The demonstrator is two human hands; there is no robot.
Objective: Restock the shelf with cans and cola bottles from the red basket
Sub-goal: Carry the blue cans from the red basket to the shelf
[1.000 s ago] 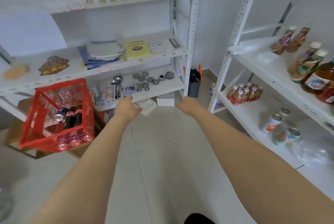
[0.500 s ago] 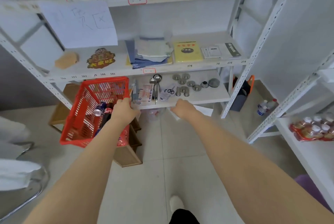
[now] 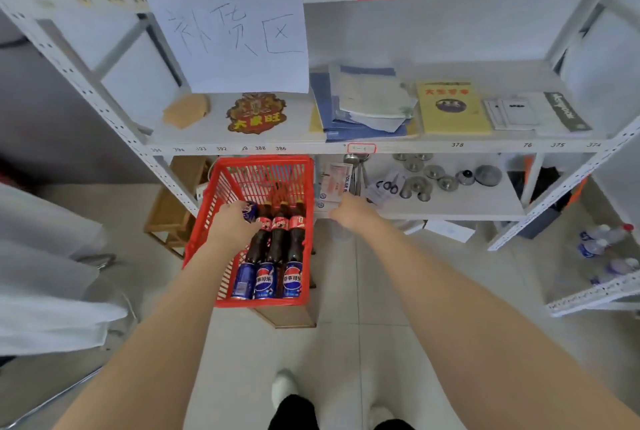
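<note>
While both bare arms reach forward from the bottom of the head view, the left hand [image 3: 235, 225] is down inside the red basket [image 3: 207, 218], back uppermost, its fingers curled round a blue can [image 3: 250, 212] that lies by the necks of the bottles. The right hand [image 3: 349, 216] hangs outside the basket, just beside its right wall and in front of the edge of the lower shelf [image 3: 467, 211]; its fingers are loosely bent and hold nothing. The basket sits on a wooden stand [image 3: 291, 317] on the floor, partly under the left end of the white rack. Inside it three cola bottles [image 3: 280, 242] with red labels lie side by side, caps pointing toward the far wall, and three blue cans [image 3: 266, 280] lie in a row across the near end, right against the bottles' bases
</note>
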